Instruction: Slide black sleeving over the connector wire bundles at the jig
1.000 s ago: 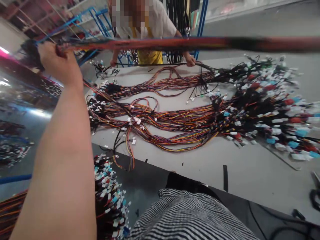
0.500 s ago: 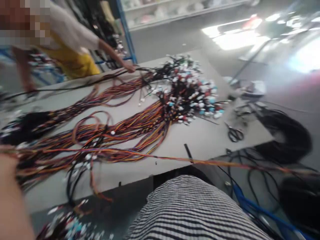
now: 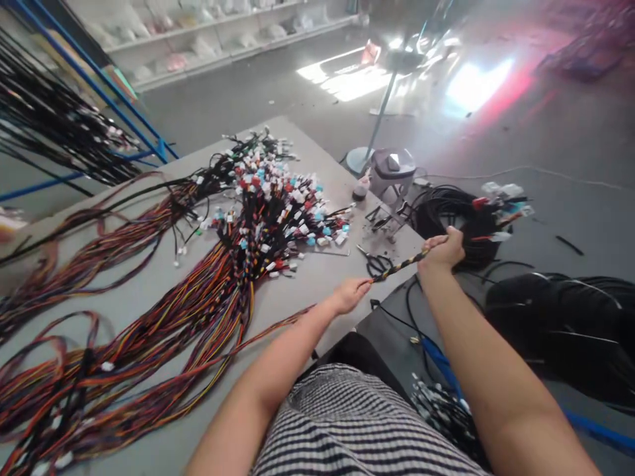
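Observation:
Both my hands grip one wire harness [image 3: 399, 268], a bundle of orange, yellow and dark wires partly wrapped in black tape, held taut over the table's right edge. My left hand [image 3: 348, 295] is closed around its loose-wire part. Closed at the wrapped part, my right hand [image 3: 445, 249] is farther out to the right. White, red and blue connectors [image 3: 503, 201] stick out beyond the right hand. Loose wires from the same bundle trail back left over the table. Black-handled scissors [image 3: 377, 264] lie just behind the harness.
Many finished-looking harnesses [image 3: 198, 317] with clustered connectors [image 3: 282, 198] spread across the table [image 3: 317, 149]. A stool [image 3: 391, 165] stands past the table corner. Black coils [image 3: 570, 324] lie on the floor at right. A blue rack [image 3: 149, 142] holds black cables at left.
My view has swung right, and the co-worker's body has left it. My left hand has come from the far left to the harness near the right edge; my right hand now shows.

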### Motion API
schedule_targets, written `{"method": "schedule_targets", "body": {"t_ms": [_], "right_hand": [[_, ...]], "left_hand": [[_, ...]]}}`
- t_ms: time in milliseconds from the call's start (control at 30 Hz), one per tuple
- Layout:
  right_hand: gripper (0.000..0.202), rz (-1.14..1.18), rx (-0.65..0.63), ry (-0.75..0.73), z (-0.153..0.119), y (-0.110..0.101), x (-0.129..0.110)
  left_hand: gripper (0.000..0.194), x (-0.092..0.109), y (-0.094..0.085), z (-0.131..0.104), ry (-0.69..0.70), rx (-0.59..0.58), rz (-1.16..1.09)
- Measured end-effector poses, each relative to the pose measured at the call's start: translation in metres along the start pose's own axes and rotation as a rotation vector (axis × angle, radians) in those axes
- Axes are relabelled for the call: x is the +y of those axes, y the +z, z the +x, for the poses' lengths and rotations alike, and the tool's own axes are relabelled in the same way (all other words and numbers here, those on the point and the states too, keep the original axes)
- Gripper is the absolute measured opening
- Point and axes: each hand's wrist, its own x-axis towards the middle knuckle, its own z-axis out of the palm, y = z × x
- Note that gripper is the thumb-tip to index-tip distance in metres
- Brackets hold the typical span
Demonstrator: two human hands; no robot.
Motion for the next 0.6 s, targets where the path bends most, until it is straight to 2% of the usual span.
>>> {"method": "schedule_targets", "body": {"t_ms": [33, 67, 100, 200, 300, 367, 467, 533, 600], "right_hand": [[0.049, -0.022, -0.015, -0.018, 0.017, 0.009, 0.005], [0.047, -0.058, -0.04, -0.043, 0.035, 0.018, 0.012], [0.044, -0.108, -0.075, -0.071, 0.055, 0.026, 0.019], [0.035, -0.321, -0.206, -0.187, 0.109, 0.054, 0.045], [0.034, -0.586, -0.244, -0.308, 0.15, 0.08, 0.067], [0.035, -0.755, -0.265, -0.36, 0.171, 0.093, 0.076], [0.038, -0.992, -0.369, -0.378, 0.196, 0.102, 0.076], [0.042, -1.185, -0.48, -0.361, 0.203, 0.097, 0.069], [0.045, -1.356, -0.593, -0.393, 0.193, 0.08, 0.064]], "left_hand": [[0.027, -0.003, 0.014, 0.023, -0.002, -0.082, 0.021], [0.032, -0.007, 0.023, 0.047, -0.017, -0.1, 0.04], [0.035, -0.01, 0.027, 0.07, -0.044, -0.063, 0.053], [0.038, -0.02, 0.018, 0.138, -0.162, 0.047, 0.016], [0.037, -0.025, 0.009, 0.193, -0.329, 0.063, -0.086], [0.034, -0.028, 0.012, 0.215, -0.428, 0.092, -0.136], [0.026, -0.031, 0.025, 0.228, -0.501, 0.144, -0.166], [0.014, -0.03, 0.032, 0.229, -0.472, 0.208, -0.192], [0.007, -0.028, 0.035, 0.229, -0.429, 0.26, -0.215]]}}
